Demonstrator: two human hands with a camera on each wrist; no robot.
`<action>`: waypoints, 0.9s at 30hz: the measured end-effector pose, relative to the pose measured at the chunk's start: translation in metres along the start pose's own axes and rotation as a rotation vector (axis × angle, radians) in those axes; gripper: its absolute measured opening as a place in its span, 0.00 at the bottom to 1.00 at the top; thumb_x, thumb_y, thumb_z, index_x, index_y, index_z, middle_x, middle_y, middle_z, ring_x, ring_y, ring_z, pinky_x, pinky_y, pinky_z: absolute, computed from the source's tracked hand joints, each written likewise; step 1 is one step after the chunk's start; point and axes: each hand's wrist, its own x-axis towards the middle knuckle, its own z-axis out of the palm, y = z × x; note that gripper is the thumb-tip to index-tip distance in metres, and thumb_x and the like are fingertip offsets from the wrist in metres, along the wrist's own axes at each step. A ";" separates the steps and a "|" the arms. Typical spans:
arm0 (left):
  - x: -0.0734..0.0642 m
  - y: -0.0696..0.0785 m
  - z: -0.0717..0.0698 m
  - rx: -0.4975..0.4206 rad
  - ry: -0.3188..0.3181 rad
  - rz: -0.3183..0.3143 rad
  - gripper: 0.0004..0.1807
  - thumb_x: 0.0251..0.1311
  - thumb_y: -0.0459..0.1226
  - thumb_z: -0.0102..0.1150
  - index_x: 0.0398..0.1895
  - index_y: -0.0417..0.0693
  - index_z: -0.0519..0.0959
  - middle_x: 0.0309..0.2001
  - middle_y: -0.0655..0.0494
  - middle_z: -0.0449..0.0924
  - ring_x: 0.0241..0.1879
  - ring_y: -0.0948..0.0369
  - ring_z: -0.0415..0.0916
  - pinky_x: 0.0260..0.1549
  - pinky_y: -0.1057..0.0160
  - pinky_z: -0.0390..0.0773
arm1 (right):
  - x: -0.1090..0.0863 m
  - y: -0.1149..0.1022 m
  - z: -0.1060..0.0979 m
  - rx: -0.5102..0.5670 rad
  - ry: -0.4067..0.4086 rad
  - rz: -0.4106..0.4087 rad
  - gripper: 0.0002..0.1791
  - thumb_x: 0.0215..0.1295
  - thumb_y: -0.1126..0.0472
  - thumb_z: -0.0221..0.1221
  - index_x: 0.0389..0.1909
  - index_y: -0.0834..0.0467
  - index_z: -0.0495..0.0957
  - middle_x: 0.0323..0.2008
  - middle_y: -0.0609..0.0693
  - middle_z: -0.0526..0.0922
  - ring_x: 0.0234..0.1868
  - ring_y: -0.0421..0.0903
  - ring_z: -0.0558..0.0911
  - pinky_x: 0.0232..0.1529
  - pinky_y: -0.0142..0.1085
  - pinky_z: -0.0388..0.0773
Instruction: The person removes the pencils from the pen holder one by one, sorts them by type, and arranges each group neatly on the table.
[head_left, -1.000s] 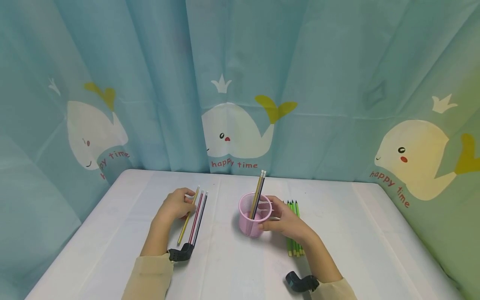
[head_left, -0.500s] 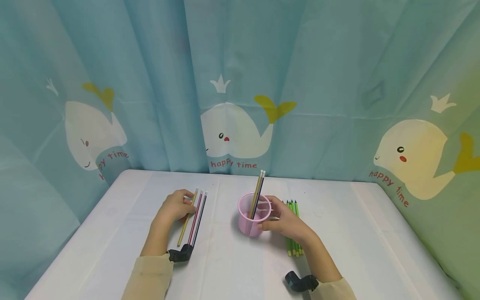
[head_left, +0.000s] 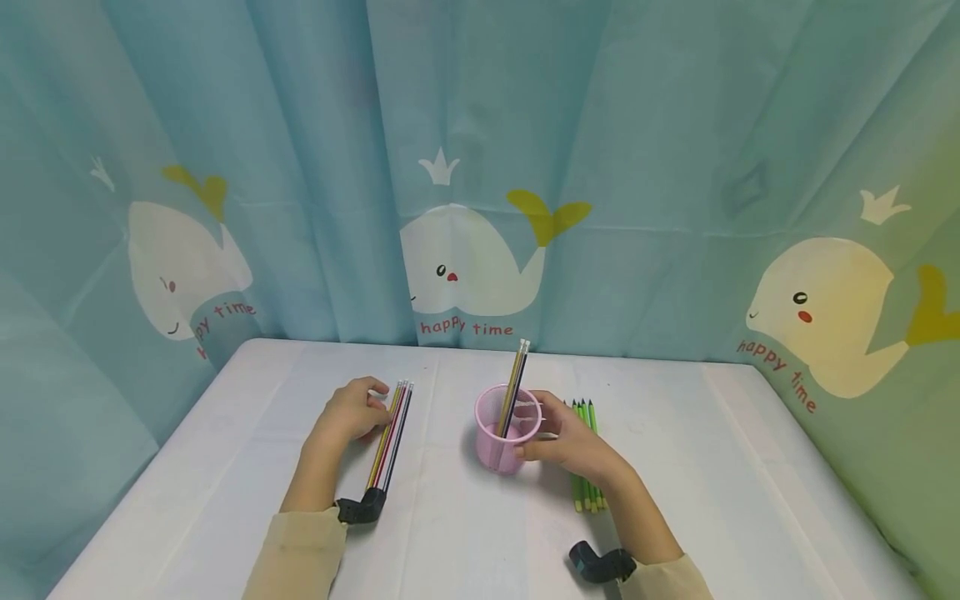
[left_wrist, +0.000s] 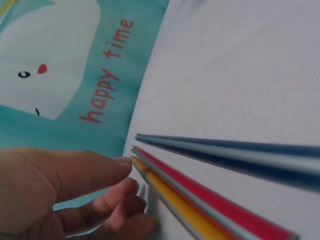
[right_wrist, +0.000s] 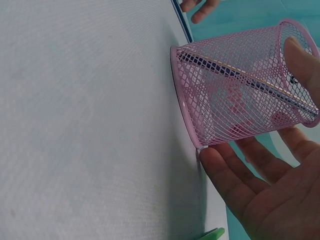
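My left hand is at the left of the white table, its fingertips right at the side of a yellow pencil. That pencil lies close against a red pencil; a dark blue pencil lies just to their right. With thumb at the rim and fingers along the side, my right hand holds a pink mesh pencil cup. It stands upright on the table. Inside it lean a gold pencil and a dark one, erasers up.
Several green pencils lie bunched on the table beside my right hand, partly hidden by it. Behind the white table hangs a blue-green curtain with whale prints.
The yellow pencil has shifted right, from a gap beside the red pencil to close alongside it. My left fingertips followed slightly. My right hand and the cup have stayed put.
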 end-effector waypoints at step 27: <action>-0.014 0.061 0.012 -0.692 -0.104 0.395 0.19 0.71 0.36 0.57 0.63 0.42 0.72 0.48 0.42 0.77 0.41 0.55 0.82 0.46 0.59 0.86 | 0.000 0.000 0.000 -0.009 -0.006 -0.013 0.41 0.54 0.64 0.72 0.68 0.59 0.65 0.65 0.62 0.72 0.64 0.61 0.74 0.65 0.55 0.73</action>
